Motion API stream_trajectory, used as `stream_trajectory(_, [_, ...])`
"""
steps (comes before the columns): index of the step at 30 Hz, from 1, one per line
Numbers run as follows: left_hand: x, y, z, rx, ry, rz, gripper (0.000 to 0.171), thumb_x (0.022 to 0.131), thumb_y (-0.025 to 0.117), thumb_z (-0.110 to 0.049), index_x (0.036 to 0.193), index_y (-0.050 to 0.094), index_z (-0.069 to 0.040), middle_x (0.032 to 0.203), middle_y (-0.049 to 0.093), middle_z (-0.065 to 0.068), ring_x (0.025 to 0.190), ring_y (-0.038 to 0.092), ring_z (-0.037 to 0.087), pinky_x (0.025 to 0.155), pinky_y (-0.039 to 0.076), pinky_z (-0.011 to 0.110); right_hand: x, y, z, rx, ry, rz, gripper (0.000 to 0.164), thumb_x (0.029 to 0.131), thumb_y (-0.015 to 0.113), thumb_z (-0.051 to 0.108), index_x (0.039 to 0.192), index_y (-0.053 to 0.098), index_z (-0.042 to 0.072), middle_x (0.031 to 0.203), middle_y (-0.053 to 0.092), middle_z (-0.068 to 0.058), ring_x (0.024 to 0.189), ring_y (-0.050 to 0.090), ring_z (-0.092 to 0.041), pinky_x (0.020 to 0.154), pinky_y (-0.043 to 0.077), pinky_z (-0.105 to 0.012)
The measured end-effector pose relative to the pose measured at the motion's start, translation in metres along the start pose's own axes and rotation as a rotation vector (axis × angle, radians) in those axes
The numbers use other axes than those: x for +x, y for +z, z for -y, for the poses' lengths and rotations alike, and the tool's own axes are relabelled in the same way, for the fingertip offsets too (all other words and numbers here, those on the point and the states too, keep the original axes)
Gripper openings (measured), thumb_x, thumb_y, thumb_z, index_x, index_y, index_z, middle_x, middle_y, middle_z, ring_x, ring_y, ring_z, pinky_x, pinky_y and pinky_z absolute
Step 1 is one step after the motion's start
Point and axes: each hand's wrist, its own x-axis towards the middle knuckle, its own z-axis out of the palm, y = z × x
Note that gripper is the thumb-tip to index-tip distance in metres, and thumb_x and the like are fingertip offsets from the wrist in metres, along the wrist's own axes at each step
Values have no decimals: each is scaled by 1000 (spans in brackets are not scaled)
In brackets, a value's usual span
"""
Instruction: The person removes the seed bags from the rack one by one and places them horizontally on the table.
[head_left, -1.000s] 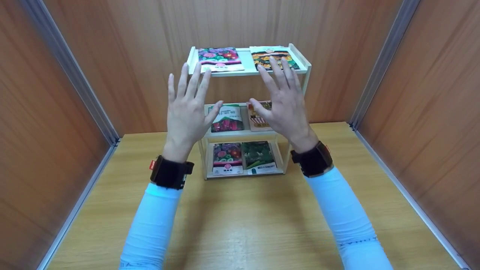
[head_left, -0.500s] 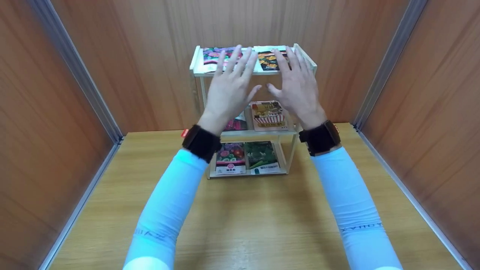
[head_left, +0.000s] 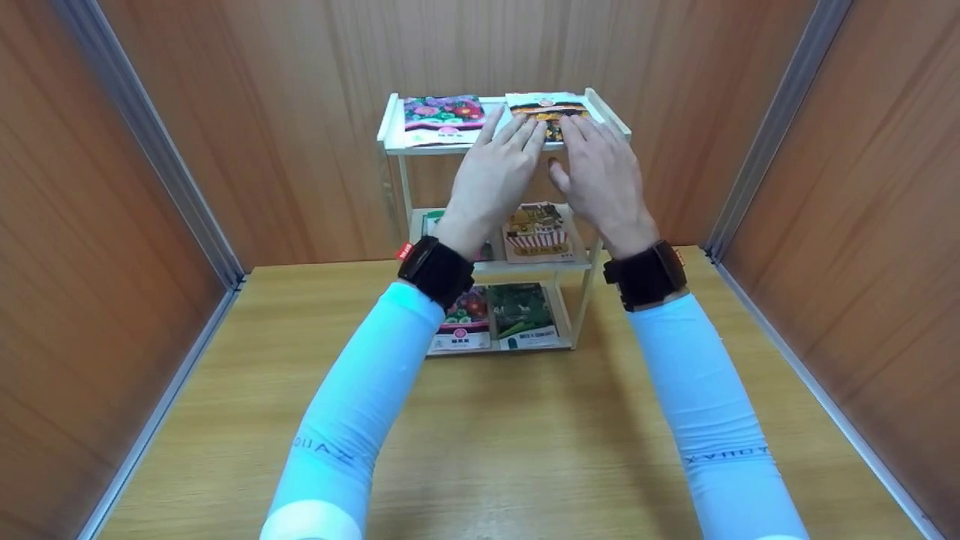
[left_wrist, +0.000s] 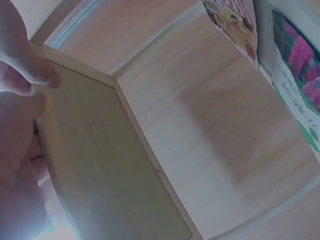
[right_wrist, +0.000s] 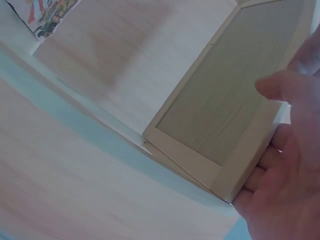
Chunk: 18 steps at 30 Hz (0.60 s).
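A pale wooden three-tier rack (head_left: 431, 151) stands at the back, with flat picture packets on its tiers. My left hand (head_left: 487, 176) and right hand (head_left: 604, 180) are side by side at the front of the top tier. Straight fingers reach over its front edge and overlap the packet with orange flowers (head_left: 546, 107), covering its lower part. Both wrist views look up at the tier's underside, a framed panel (left_wrist: 115, 155), where fingers (right_wrist: 280, 86) lie along its edge. Left of the hands lies a packet with pink and red flowers (head_left: 444, 112).
On the middle tier is a red-striped packet (head_left: 537, 234), beside one mostly hidden by my left wrist. A dark green packet (head_left: 521, 311) and a flower packet (head_left: 463, 330) lie on the bottom tier. Wood-grain walls (head_left: 247, 135) enclose the wooden tabletop (head_left: 480, 450).
My left hand has swung right from the left side of the rack to beside my right hand. The right hand has shifted slightly right, and the fingers of both have drawn together and lowered.
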Motion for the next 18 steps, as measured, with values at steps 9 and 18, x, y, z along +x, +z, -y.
stream_trajectory(9, [-1,-3,3,-38,9,-78,38,97,52,-7,135,52,-8,134,54,7,125,50,20,116,14,33,4,-4,5,-27,-81,-89,36,98,50,22,126,56,1,127,59,-15,110,59,-34,94,47,-43])
stream_trajectory(18, [-6,-7,3,-125,-1,-177,30,96,54,-8,125,60,-6,124,62,9,115,58,21,103,40,31,-2,-12,12,26,-82,-113,28,98,53,19,121,63,7,117,65,-13,102,64,-32,84,53,-46])
